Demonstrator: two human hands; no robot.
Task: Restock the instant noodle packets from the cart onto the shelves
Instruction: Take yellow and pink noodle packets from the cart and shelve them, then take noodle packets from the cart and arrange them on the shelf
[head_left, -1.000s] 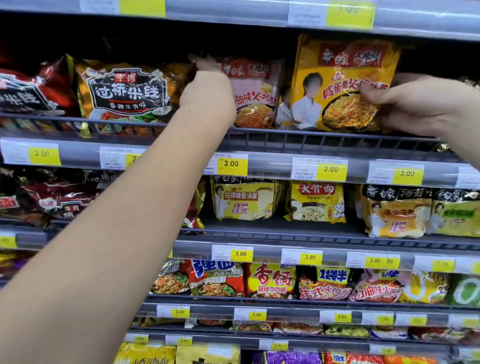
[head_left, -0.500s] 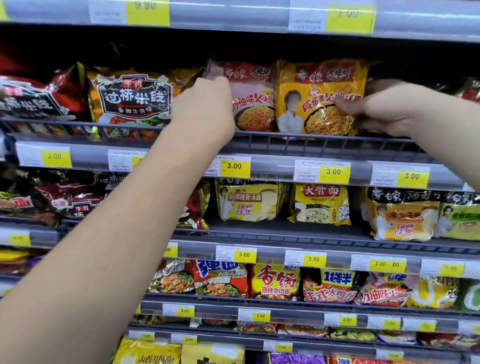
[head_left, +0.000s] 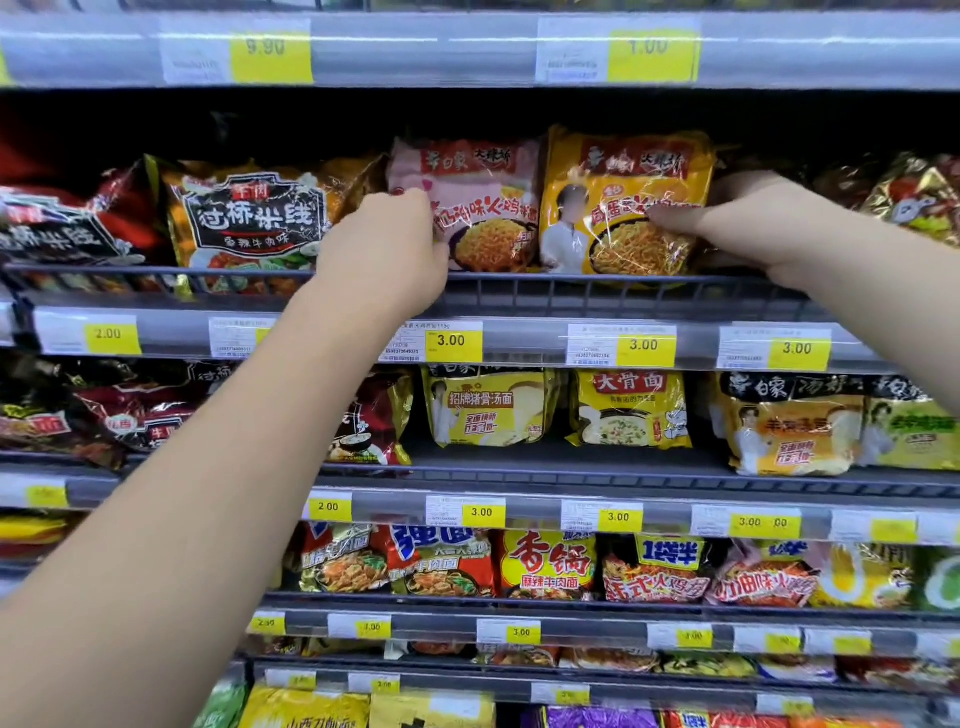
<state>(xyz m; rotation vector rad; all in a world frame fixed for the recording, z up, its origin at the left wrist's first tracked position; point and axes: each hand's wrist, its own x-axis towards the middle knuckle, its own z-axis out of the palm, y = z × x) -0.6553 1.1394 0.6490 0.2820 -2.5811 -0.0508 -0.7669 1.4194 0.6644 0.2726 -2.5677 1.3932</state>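
Noodle packets, head view only.

Item 1: yellow packet (head_left: 623, 208). It stands upright and face out on the upper shelf (head_left: 519, 340), its bottom edge behind the wire rail (head_left: 519, 291), and it touches the pink packet (head_left: 483, 208) on its left. The right grip (head_left: 753, 228) pinches it, thumb on the front and fingers round the right edge, probably to square it in its row above the 3.00 tag (head_left: 644, 345).

Item 2: pink packet. It stands upright. The left grip (head_left: 384, 254) has its fingers curled at the packet's left edge, with the tips mostly hidden. It probably steadies the packet so the row keeps standing while its neighbour is seated.

Item 3: black-label packet (head_left: 254, 223). It is just left of the left grip, leaning, with no hand on it.

Rail: judged to stop the packets sliding forward.

Lower shelves: stocked rows, face out.

Cart: not in view.

Status, judged: the yellow packet is nearly placed and letting go is not yet done.
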